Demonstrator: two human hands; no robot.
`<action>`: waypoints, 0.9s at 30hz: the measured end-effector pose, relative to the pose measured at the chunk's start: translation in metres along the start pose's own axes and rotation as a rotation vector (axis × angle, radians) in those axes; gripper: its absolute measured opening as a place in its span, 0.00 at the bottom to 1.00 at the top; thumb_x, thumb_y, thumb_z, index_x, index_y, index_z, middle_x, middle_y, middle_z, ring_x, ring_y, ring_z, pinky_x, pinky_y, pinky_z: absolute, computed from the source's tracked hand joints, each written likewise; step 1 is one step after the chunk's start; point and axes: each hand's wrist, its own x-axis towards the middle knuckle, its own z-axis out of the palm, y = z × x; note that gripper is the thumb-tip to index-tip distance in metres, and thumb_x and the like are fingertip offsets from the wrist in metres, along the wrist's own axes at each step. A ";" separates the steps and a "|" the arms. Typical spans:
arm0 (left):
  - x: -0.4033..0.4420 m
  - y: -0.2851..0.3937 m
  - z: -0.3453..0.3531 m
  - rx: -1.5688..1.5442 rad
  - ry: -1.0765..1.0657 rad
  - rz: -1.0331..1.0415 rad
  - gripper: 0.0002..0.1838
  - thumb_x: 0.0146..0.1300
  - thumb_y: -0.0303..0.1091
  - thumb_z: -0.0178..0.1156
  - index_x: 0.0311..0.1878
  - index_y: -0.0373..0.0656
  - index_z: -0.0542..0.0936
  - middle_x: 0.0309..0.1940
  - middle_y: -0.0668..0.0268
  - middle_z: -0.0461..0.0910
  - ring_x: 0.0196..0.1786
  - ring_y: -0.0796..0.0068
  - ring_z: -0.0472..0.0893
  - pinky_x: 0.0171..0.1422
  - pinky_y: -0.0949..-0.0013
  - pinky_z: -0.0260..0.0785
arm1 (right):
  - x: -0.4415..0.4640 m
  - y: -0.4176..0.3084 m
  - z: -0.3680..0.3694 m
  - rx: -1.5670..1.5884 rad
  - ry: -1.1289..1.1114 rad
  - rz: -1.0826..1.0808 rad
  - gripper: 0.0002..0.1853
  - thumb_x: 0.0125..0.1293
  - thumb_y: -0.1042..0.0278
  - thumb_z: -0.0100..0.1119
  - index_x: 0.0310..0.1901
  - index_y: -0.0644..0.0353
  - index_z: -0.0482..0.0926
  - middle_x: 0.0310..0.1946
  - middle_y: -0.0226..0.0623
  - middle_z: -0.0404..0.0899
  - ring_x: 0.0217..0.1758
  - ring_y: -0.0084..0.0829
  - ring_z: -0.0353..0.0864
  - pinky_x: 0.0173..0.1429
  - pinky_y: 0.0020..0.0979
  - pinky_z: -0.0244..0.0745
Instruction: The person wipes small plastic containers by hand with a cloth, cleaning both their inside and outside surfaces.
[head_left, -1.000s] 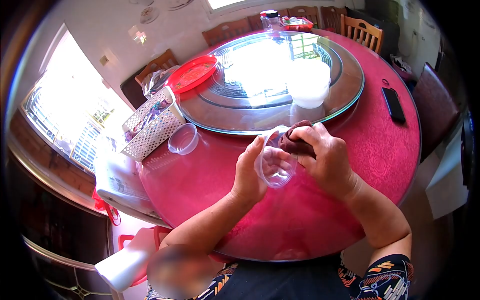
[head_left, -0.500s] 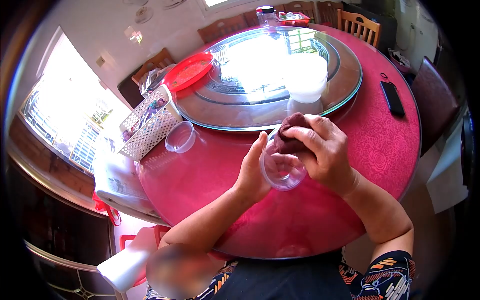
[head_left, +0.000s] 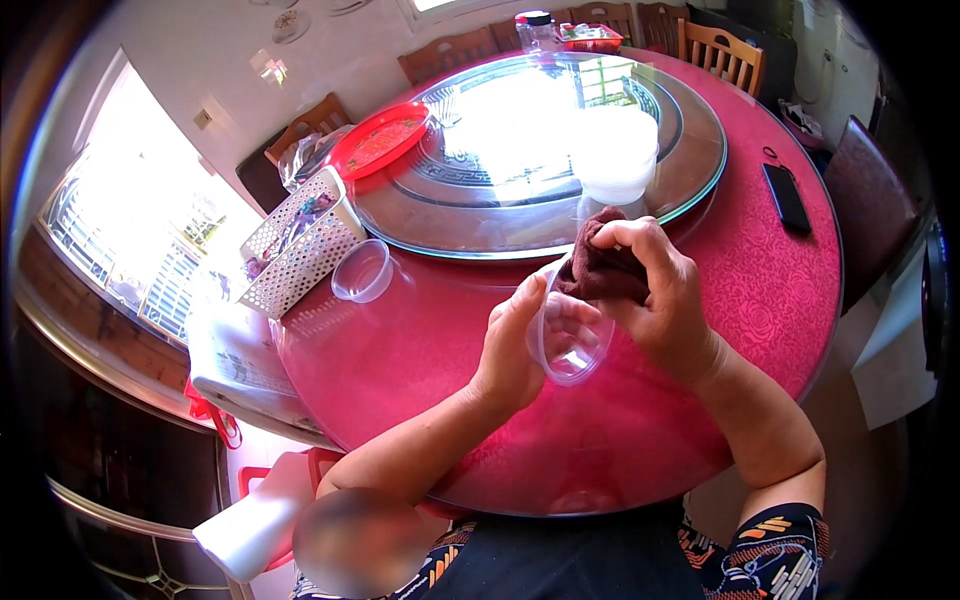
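My left hand holds a clear plastic bowl tilted on its side, with the thumb at the near rim and the fingers seen through the plastic. A bunched dark brown cloth is gripped in my right hand and touches the bowl's upper rim. Both hands are above the red table. A second clear bowl stands on the table to the left, beside a white perforated basket with small purple items in it.
A glass turntable carries a stack of whitish bowls and a red tray. A black phone lies at the right. Jars and a red container stand at the far edge, with wooden chairs around.
My right hand has moved the cloth along the bowl's rim, and the bowl has shifted slightly right and changed its tilt in my left hand. The view has shifted slightly.
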 end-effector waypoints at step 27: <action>-0.003 0.017 0.001 0.031 0.102 0.373 0.41 0.70 0.52 0.61 0.75 0.34 0.61 0.44 0.59 0.85 0.43 0.74 0.85 0.51 0.71 0.78 | -0.008 0.014 0.011 0.573 -0.171 0.730 0.26 0.55 0.72 0.76 0.53 0.58 0.71 0.42 0.42 0.83 0.44 0.31 0.86 0.48 0.31 0.86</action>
